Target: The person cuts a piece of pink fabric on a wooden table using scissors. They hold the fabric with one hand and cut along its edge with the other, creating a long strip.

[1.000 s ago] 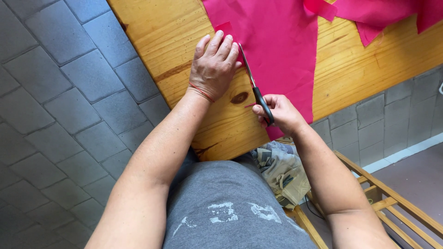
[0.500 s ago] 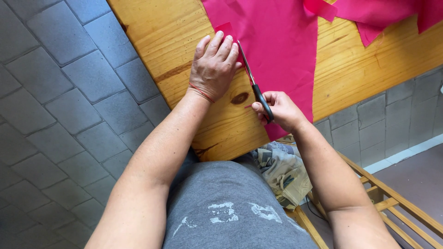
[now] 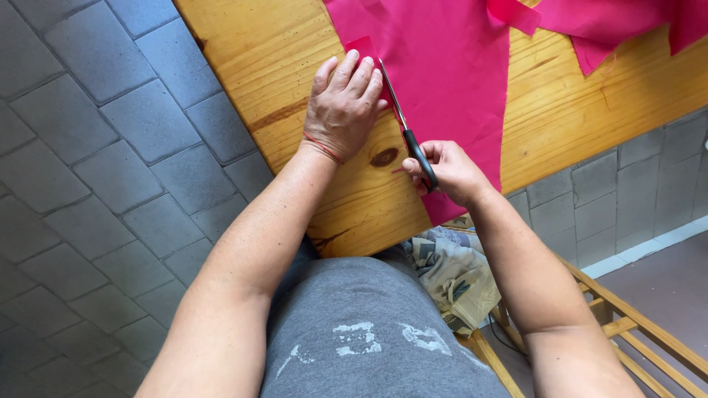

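A sheet of bright pink fabric lies on a wooden table, its near end hanging over the table's edge. My left hand presses flat on the fabric's left edge, fingers spread over a narrow pink strip. My right hand grips black-handled scissors, whose blades point away from me along the fabric's left side, right beside my left fingertips.
More pink fabric pieces lie at the table's far right. A crumpled patterned cloth rests on a wooden slatted frame under the table's edge. Grey paving stones cover the ground on the left.
Nothing has visibly changed; both hands and the scissors stay in nearly the same place.
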